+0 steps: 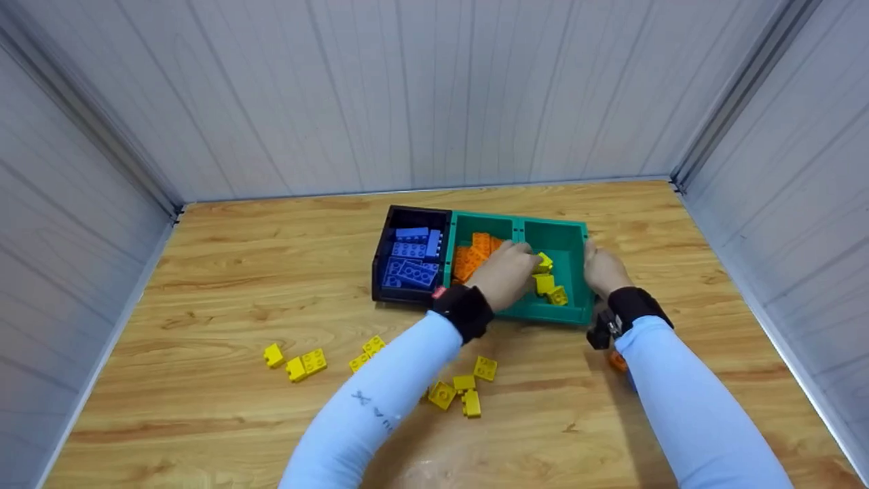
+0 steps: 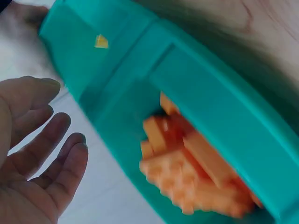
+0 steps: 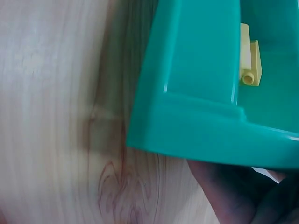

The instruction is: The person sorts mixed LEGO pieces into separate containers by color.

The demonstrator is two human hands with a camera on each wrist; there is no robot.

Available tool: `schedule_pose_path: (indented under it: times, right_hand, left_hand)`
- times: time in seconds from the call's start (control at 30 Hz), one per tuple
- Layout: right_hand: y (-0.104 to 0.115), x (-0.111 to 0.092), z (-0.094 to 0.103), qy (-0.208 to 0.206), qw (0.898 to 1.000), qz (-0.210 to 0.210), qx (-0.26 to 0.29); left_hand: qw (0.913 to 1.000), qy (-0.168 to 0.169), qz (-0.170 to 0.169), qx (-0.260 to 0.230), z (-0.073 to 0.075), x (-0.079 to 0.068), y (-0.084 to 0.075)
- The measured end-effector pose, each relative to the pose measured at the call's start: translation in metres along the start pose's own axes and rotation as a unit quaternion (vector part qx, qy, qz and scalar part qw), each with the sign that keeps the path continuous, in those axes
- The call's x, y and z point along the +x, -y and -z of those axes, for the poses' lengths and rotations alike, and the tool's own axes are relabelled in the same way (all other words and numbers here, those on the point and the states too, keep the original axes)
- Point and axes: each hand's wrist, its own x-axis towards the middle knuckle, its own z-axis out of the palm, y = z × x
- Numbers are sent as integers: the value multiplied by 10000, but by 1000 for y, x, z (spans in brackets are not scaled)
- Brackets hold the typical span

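Light-blue sleeves (image 1: 692, 401) sit nearest; I have the left hand (image 1: 506, 277) over green bins (image 1: 570, 268), fingers apart, yellow bricks (image 1: 545, 284) in the right bin; right hand (image 1: 606, 272) touches its right end, clamped or not I can't tell.

Brown grain streaks the honey-coloured bench (image 1: 237, 265). Toward its far edge, a black bin (image 1: 402, 295) holds blue bricks (image 1: 409, 250); two green bins (image 1: 555, 234) hold orange bricks (image 1: 481, 243) and yellow bricks (image 1: 544, 284). The pale-blue left sleeve (image 1: 333, 441) bears dark marks (image 1: 378, 411).
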Motion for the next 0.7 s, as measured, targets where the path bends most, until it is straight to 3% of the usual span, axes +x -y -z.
schedule_pose_path:
  times: [0.1,0.2,0.4,0.57,0.7]
  right_hand:
    - [1,0,-1,-63,9999,86,44]
    - [1,0,-1,-56,9998,145,101]
    - [1,0,0,79,9998,141,95]
    - [-5,-2,7,412,9987,-58,278]
    - [-12,-8,13,684,9930,-386,879]
  left_hand:
    - [9988,-124,230,-426,18,-26,18]
    - [9953,-362,502,-742,34,-61,42]
    - [9820,-932,1352,-937,53,-153,95]
    - [9573,-776,2527,-1167,59,-236,132]
    - [9302,-617,3311,-1461,55,-291,152]
